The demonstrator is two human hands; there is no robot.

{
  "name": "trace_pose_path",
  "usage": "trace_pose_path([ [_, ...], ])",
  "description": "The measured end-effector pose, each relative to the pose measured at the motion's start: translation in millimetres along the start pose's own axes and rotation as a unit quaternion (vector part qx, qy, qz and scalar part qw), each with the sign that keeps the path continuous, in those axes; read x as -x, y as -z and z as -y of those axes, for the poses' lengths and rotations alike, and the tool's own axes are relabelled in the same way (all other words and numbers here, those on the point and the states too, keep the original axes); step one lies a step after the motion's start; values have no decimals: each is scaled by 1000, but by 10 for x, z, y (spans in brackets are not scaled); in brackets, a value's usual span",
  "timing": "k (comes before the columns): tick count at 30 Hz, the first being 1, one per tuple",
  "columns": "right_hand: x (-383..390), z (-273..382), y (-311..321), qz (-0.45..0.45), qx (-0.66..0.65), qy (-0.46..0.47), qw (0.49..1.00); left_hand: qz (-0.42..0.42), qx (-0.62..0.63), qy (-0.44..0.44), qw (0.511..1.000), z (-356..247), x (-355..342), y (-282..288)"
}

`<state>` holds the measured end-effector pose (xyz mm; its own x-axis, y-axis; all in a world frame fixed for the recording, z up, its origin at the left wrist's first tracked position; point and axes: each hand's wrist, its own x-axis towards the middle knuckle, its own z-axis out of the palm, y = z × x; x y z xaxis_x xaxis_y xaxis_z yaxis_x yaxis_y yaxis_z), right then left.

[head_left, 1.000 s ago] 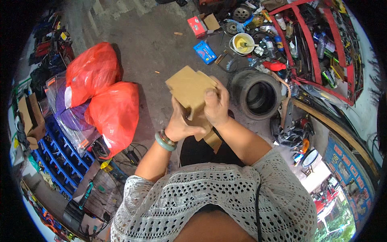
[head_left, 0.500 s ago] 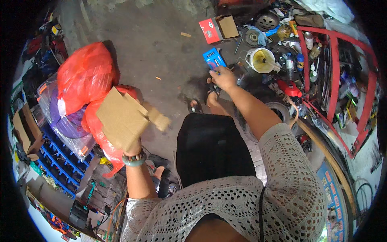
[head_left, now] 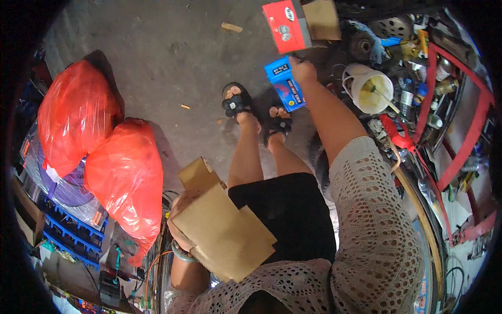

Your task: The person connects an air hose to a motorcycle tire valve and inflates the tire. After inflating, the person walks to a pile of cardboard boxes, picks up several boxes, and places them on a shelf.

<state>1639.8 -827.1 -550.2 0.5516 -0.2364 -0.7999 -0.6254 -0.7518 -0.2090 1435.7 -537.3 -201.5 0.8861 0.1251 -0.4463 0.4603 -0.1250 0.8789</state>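
My left hand [head_left: 180, 225], partly hidden, grips a sheet of folded brown cardboard [head_left: 227, 230] with cut flaps, close in front of my lap. Farther out, my right hand [head_left: 305, 72] is closed at the right edge of a flat blue box [head_left: 286, 86] with printing on its face. Its fingers curl at the box's upper corner, and their tips are hidden. Just beyond that hand, a red carton [head_left: 285, 26] with its brown flap [head_left: 321, 20] open lies on the floor.
Two filled red plastic bags [head_left: 78, 112] stand at the left, by blue plastic racks [head_left: 73, 230]. To the right are a white bucket [head_left: 368, 89] with yellowish contents, a red metal frame [head_left: 463, 152], bottles and clutter. My sandalled feet [head_left: 238, 99] stand mid-floor.
My left hand has brought the cardboard in toward my lap and turned it. My right hand has moved outward alongside the blue box and closed on it. The view has shifted.
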Motion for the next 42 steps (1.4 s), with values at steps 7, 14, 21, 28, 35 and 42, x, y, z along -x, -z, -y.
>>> trace_pose_path([
  [7,-81,-350,-327,96,-52,75,991,-9,-42,25,999,-31,-266,76],
  [14,493,194,396,-168,-52,241,954,-34,-103,90,990,-419,-317,73],
  [21,48,465,643,-187,77,235,951,-7,-152,101,983,-627,-295,258],
  [28,73,542,633,-49,17,153,987,-33,-94,137,986,-529,-155,386],
  [35,1346,941,610,-151,206,464,848,-49,-111,132,984,-799,108,429],
  [42,3331,941,1940,-73,291,484,822,-161,87,118,976,-1590,419,645],
])
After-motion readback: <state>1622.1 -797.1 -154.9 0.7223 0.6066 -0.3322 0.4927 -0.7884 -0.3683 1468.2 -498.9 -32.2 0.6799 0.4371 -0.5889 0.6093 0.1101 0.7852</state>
